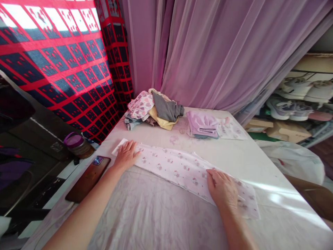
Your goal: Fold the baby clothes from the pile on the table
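A pale pink garment (pixel 171 162) with a small cartoon kitten print lies folded into a long strip across the table. It looks like a pair of children's trousers, though I cannot be sure. My left hand (pixel 127 154) rests flat on its far-left end, near a white band, fingers stretched out. On the right part of the strip lies my right hand (pixel 224 189), palm down, its fingers loosely extended and slightly bent. The cloth's right end (pixel 249 201) shows beyond that hand. Both palms hide the fabric beneath them.
Behind the strip are a loose pile of clothes (pixel 156 109) and a folded lilac stack (pixel 202 123) beside a white printed cloth (pixel 231 129). A phone (pixel 88 178) and a purple-lidded jar (pixel 78 145) are at left. Purple curtains (pixel 208 52) hang behind; shoes (pixel 291 108) stand on a rack at right.
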`<state>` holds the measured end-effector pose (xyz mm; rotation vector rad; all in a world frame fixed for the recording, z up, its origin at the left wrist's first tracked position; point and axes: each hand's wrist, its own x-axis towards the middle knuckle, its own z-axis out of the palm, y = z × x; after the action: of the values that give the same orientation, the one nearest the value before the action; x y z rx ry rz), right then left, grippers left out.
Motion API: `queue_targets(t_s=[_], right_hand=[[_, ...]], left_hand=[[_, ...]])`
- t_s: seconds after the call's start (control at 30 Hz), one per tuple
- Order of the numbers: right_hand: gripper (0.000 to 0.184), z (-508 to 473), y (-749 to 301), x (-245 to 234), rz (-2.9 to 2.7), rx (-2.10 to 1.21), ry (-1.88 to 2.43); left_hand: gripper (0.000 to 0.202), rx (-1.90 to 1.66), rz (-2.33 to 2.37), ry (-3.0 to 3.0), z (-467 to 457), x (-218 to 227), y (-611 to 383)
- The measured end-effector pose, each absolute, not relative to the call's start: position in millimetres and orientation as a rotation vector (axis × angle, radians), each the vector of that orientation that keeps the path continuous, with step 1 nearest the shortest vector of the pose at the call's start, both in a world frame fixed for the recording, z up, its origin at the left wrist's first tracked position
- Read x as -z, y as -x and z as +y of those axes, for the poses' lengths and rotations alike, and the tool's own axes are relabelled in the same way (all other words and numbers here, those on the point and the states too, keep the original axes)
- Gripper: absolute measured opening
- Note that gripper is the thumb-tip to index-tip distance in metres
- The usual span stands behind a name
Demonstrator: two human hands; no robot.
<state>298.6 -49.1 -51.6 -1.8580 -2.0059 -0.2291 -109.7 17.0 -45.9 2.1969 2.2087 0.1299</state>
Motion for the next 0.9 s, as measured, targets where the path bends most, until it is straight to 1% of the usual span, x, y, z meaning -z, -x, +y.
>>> queue_targets(t_s=[0.1, 0.23, 0.3, 0.4, 0.5, 0.63, 0.77, 0.83, 0.9], right_hand=[[0.034, -44, -286, 53, -2.058, 0.23, 1.654], [0.035, -23, -267, 46, -2.169, 0.123, 1.572], [0.037, -6, -260, 38, -2.193, 0.052, 1.628], [0.039, 22, -256, 23, -2.132, -0.046, 1.865], [0.033, 46, -255, 8, -2.23, -0.224, 2.039], [0.025, 61, -257, -5, -2.32, -0.409, 2.075], [0.028, 69, -261, -14, -2.35, -0.571, 2.068], [0.027, 72, -264, -20, -2.375, -0.607, 2.075], [0.022, 75, -266, -24, -2.394, -0.604, 2.082]], left_hand=[[0.064, -0.072, 2.28, -2.191, 20, 50, 117], [0.07, -0.055, 2.317, -2.215, 20, 51, 121], [0.07, -0.066, 2.32, -2.237, 20, 52, 121], [0.068, -0.08, 2.32, -2.269, 18, 52, 120], [0.068, -0.086, 2.318, -2.271, 17, 52, 120], [0.068, -0.122, 2.316, -2.264, 17, 53, 120], [0.066, -0.158, 2.314, -2.265, 16, 54, 120], [0.065, -0.163, 2.314, -2.26, 15, 53, 119], [0.066, -0.157, 2.311, -2.258, 15, 52, 118]])
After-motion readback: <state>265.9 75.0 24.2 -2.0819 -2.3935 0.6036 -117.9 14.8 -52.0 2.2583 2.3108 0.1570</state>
